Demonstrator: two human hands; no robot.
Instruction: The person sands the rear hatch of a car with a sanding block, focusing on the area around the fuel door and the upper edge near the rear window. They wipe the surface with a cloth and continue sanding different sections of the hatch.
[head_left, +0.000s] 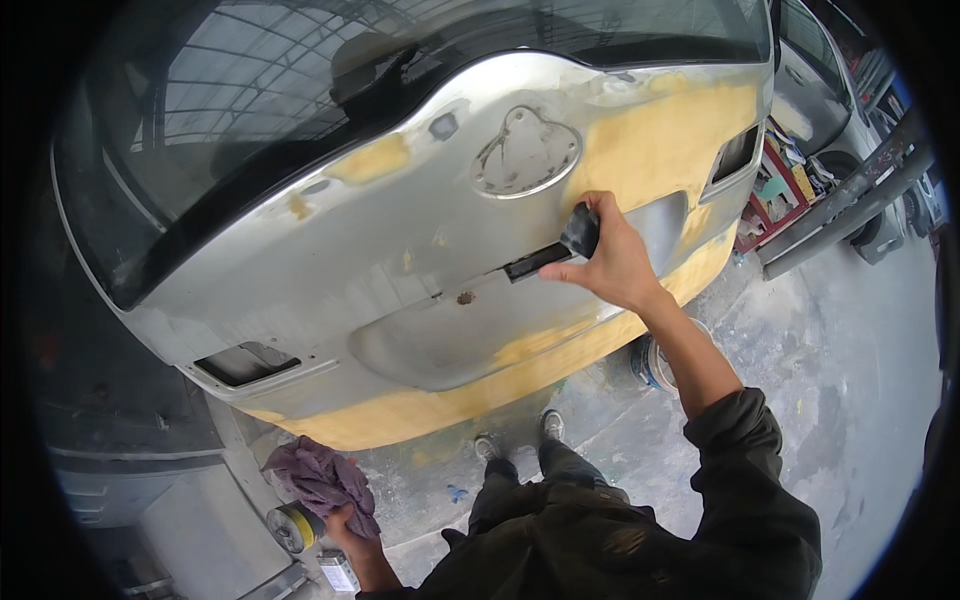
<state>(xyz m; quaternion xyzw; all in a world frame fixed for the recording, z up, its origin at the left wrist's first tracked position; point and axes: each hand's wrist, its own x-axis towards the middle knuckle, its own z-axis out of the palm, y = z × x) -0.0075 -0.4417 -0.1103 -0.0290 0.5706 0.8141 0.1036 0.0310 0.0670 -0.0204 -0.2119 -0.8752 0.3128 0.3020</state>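
Note:
The silver car tailgate [310, 270] fills the middle, with wide patches of yellow filler [660, 140] on it. My right hand [620, 262] is in front of it, fingers closed round a small dark pad [580, 230], perhaps folded sandpaper. The pad is at the right end of a black slot [530, 263] in the panel, and my thumb lies by that slot. Whether the pad touches the metal, I cannot tell. Down at the lower left, my left hand [352, 535] grips a bunched purple cloth [325, 485], away from the panel.
A yellow-and-black tin [295, 527] stands below the cloth, near a pale box [338, 571]. Behind my right forearm is a white bucket [658, 368]. A red shelf [775, 205] and grey posts [850, 190] stand at the right. My shoes [551, 424] are on the stained floor.

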